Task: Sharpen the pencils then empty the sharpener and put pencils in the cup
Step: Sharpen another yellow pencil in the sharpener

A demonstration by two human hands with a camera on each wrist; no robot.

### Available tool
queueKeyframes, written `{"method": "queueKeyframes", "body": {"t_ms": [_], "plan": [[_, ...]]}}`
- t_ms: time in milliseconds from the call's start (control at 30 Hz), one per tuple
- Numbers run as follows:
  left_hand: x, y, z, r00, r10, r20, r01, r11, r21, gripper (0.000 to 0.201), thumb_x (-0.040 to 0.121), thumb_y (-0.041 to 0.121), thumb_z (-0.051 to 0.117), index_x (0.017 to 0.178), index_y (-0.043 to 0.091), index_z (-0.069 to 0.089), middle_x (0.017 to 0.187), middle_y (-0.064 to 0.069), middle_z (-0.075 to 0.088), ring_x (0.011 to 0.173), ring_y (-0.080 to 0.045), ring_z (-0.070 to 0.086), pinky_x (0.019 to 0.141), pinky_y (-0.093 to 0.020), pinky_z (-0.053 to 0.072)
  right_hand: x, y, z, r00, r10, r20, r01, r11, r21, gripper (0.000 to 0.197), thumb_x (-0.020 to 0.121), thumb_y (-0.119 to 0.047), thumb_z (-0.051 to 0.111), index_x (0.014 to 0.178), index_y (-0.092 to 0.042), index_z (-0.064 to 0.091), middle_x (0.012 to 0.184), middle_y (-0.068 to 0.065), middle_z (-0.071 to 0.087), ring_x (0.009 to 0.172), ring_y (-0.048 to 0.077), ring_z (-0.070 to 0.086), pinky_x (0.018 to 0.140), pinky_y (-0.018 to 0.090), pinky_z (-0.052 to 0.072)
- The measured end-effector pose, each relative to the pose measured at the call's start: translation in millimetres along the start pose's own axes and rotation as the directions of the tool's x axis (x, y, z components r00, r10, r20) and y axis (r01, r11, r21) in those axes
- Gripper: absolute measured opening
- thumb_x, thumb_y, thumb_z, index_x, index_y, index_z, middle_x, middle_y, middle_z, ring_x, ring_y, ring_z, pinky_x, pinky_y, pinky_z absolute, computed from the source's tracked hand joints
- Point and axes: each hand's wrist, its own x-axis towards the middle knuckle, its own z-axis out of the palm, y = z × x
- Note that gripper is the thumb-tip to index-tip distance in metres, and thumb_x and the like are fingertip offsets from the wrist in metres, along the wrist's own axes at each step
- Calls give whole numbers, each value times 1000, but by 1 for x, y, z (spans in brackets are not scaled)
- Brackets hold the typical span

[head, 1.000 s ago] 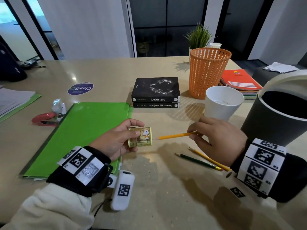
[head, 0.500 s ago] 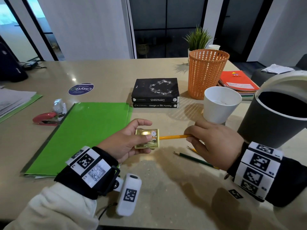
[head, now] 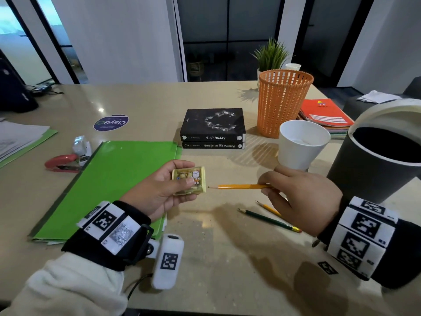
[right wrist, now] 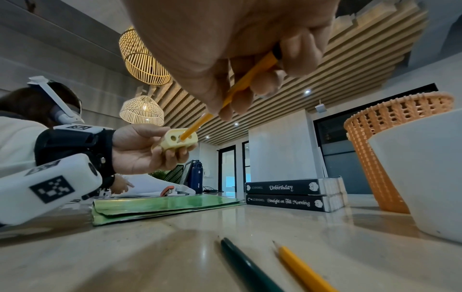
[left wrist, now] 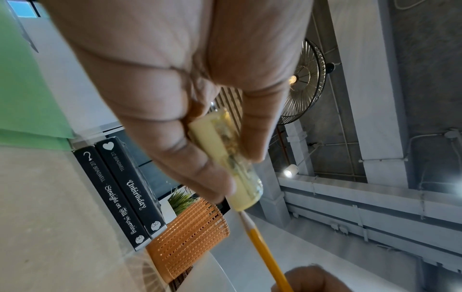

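pencil sharpener (head: 189, 180): small yellow box with a cartoon picture on its clear top face, held above the table (head: 227, 258) near the centre of the scene. the left hand (head: 157, 190) grips it, thumb across the top face, fingers curled beneath. the right wrist view shows holes in its end face, turned toward the right.

yellow pencil (head: 241, 186): held level in the right hand (head: 300, 197), pinched between thumb and curled fingers at its right part. the sharpened tip points left and sits right at the sharpener's end face; the head view shows the tip at the box's near right corner, not inserted. whether the tip touches the face cannot be told.

two more pencils lie on the table just near of the right hand: a dark green pencil (head: 268, 220) with an eraser end, and a second yellow pencil (head: 267, 208) partly hidden under the hand.

white cup (head: 303, 144): upright on the table, just far of the right hand. a dark bin (head: 373, 169) stands at the right edge. an orange mesh basket (head: 282, 103) stands far of the cup. two stacked black books (head: 214, 128) lie at far centre. a green folder (head: 109, 185) lies left of the sharpener, a red stapler (head: 61, 163) at its far left.
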Motion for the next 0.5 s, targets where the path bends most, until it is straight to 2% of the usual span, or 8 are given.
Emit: {"method": "queueKeyframes", "body": {"t_ms": [167,333,400,500], "plan": [[-2,1,-1,1000,-6,4,6,1000,29,24,75,-7,53,94,9,52,92,-12,58,62,-15,67,54,-21,56,3,-7,-1,1000,-10,-2,10,1000,-4,12,81,-27,52,86,-23,62,69,-8,57,52,18,55,35,26,39],[-2,1,-2,1000,-24,-4,24,999,47,22,80,-10,51,92,8,51,90,-12,57,61,-15,67,52,-21,56,2,-8,-4,1000,-17,1,17,1000,1,6,83,-22,61,88,-22,62,70,-8,58,52,19,56,35,29,43],[-2,0,-1,1000,-26,-9,26,999,41,20,80,-9,50,92,8,50,90,-12,57,60,-15,67,51,-20,55,3,-10,-6,1000,-19,-4,19,1000,-4,7,83,-25,57,88,-23,62,70,-8,58,52,19,56,35,29,42],[-1,0,1,1000,-30,5,30,999,18,20,77,-6,54,90,9,50,90,-13,58,61,-15,67,50,-20,54,3,-11,-5,999,-49,-8,49,998,25,20,85,-32,44,89,-23,62,71,-8,58,53,18,56,36,31,45]]}}
